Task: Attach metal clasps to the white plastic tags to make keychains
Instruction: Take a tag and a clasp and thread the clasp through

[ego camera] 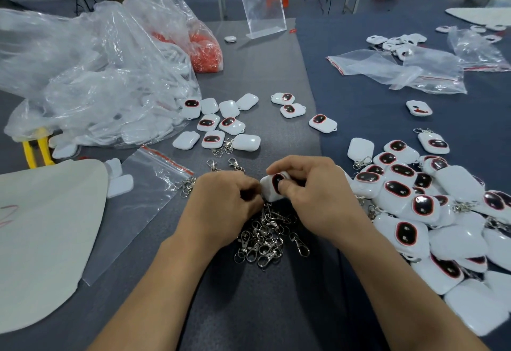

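— Where's the white tag (267, 191)?
— Centre, near. The right hand (315, 201) grips it, thumb on its dark window.
— And the left hand (221, 204)?
— Fingers curled at the tag's left edge; what they pinch, I cannot tell. Loose clasps (265, 237) heap beneath the 2 hands, clasped tags (409, 201) pile right.

Grey table (276, 68); tags (228, 108); clasps (265, 240); bags (96, 74)

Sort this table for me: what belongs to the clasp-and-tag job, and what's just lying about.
Job in hand:
- tag, gripped by right hand, left hand at its edge
- clasp pile
- loose tags
- finished keychains

Lying about:
- acrylic stand
- yellow tool
- empty zip bags
- bag of orange bits
- white sheet
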Available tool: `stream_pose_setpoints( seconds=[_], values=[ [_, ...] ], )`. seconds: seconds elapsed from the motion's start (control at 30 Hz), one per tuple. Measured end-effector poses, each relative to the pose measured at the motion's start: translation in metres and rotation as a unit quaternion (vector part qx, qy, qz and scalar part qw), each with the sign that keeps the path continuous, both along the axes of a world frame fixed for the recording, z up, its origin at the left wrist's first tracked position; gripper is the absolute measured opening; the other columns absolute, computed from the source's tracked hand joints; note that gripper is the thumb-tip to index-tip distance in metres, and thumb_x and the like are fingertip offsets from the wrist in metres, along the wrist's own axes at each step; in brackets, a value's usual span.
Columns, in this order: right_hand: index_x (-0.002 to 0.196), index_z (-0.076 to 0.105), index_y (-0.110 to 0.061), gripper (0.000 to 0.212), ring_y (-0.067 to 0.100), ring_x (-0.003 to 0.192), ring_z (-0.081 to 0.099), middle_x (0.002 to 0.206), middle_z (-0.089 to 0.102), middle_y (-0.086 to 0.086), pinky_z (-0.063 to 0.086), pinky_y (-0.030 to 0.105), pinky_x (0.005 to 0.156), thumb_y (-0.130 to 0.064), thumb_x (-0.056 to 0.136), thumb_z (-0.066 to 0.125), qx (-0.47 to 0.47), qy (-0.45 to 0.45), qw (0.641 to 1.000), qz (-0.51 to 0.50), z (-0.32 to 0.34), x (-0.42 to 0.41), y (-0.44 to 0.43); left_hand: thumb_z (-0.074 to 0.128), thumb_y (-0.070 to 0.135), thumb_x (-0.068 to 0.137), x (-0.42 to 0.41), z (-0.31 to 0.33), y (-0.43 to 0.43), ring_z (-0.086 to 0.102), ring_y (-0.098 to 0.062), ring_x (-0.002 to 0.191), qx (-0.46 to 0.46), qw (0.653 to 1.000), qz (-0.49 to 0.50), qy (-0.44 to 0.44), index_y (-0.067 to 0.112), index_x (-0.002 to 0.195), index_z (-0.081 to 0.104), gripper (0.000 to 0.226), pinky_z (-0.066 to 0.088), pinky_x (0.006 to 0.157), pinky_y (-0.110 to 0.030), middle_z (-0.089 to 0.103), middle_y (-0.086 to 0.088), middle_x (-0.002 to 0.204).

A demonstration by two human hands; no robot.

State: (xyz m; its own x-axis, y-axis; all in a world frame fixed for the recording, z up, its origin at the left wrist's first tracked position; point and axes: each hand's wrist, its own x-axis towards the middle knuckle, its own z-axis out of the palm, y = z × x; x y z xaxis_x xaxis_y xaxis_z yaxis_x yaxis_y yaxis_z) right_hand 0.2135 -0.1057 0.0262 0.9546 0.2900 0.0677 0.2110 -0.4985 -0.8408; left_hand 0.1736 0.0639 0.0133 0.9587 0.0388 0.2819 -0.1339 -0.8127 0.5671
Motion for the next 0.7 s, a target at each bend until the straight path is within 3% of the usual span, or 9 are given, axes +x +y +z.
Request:
stream_pose_setpoints(
  seconds=[0.17, 0.27, 0.33, 0.47, 0.57, 0.63, 0.7],
  values=[
    [0.092, 0.077, -0.031, 0.024, 0.0, 0.08, 0.07, 0.082, 0.077, -0.013, 0.051, 0.01, 0.069, -0.009, 0.092, 0.068, 0.022, 0.032, 0.999, -0.005, -0.0046, 0.0009, 0.0004, 0.076, 0.039, 0.079, -0.0022, 0.0004, -0.0041, 0.061, -0.018, 0.066, 0.025, 1.0, 0.008, -0.016, 0.024, 0.082, 0.079, 0.016, 0.049, 0.065, -0.037, 0.068, 0.005, 0.069],
    [0.093, 0.078, -0.028, 0.022, 0.006, 0.081, 0.071, 0.085, 0.078, -0.009, 0.058, 0.026, 0.08, -0.008, 0.092, 0.068, 0.062, 0.079, 0.995, -0.012, -0.0075, 0.0014, 0.0, 0.079, 0.038, 0.082, -0.0019, 0.0008, -0.0067, 0.057, -0.02, 0.064, 0.056, 0.998, 0.017, -0.032, 0.02, 0.073, 0.074, 0.02, 0.046, 0.062, -0.037, 0.063, 0.004, 0.064],
    [0.09, 0.079, -0.027, 0.022, 0.004, 0.069, 0.066, 0.084, 0.078, -0.006, 0.056, 0.029, 0.075, -0.007, 0.091, 0.069, 0.091, 0.101, 0.99, -0.021, -0.0084, 0.002, 0.0, 0.078, 0.038, 0.082, -0.0023, 0.0014, -0.0084, 0.056, -0.021, 0.062, 0.078, 0.996, 0.023, -0.042, 0.02, 0.069, 0.071, 0.023, 0.043, 0.059, -0.035, 0.06, 0.004, 0.062],
    [0.087, 0.078, -0.014, 0.023, 0.012, 0.052, 0.053, 0.073, 0.074, 0.006, 0.044, 0.02, 0.051, 0.005, 0.09, 0.066, 0.209, 0.19, 0.958, -0.039, -0.0041, 0.0035, -0.001, 0.081, 0.029, 0.074, -0.0048, 0.0028, -0.0085, 0.055, -0.015, 0.059, 0.113, 0.988, 0.06, -0.088, 0.024, 0.068, 0.071, 0.013, 0.045, 0.054, -0.034, 0.059, 0.006, 0.061],
    [0.09, 0.077, -0.005, 0.022, 0.012, 0.047, 0.051, 0.066, 0.069, 0.006, 0.037, 0.016, 0.041, 0.011, 0.091, 0.061, 0.273, 0.246, 0.929, -0.045, -0.0012, 0.0051, -0.0047, 0.076, 0.03, 0.073, -0.0061, 0.0024, -0.0075, 0.053, -0.009, 0.058, 0.06, 0.992, 0.057, -0.09, 0.026, 0.069, 0.068, 0.009, 0.045, 0.055, -0.033, 0.059, 0.009, 0.061],
    [0.089, 0.076, -0.003, 0.022, 0.015, 0.047, 0.05, 0.068, 0.067, 0.009, 0.036, 0.017, 0.041, 0.012, 0.091, 0.059, 0.292, 0.262, 0.919, -0.048, 0.0001, 0.0064, -0.006, 0.074, 0.03, 0.073, -0.0059, 0.0037, -0.007, 0.058, -0.005, 0.058, -0.052, 0.995, 0.042, -0.078, 0.029, 0.074, 0.072, 0.002, 0.048, 0.057, -0.027, 0.065, 0.013, 0.064],
    [0.089, 0.076, -0.002, 0.023, 0.016, 0.048, 0.05, 0.072, 0.068, 0.013, 0.037, 0.019, 0.044, 0.012, 0.09, 0.058, 0.316, 0.282, 0.905, -0.052, 0.0011, 0.0075, -0.0072, 0.083, 0.022, 0.073, -0.0044, 0.0056, -0.0049, 0.066, -0.001, 0.06, -0.187, 0.979, 0.042, -0.067, 0.033, 0.076, 0.078, 0.012, 0.052, 0.06, -0.017, 0.072, 0.017, 0.068]
  ],
)
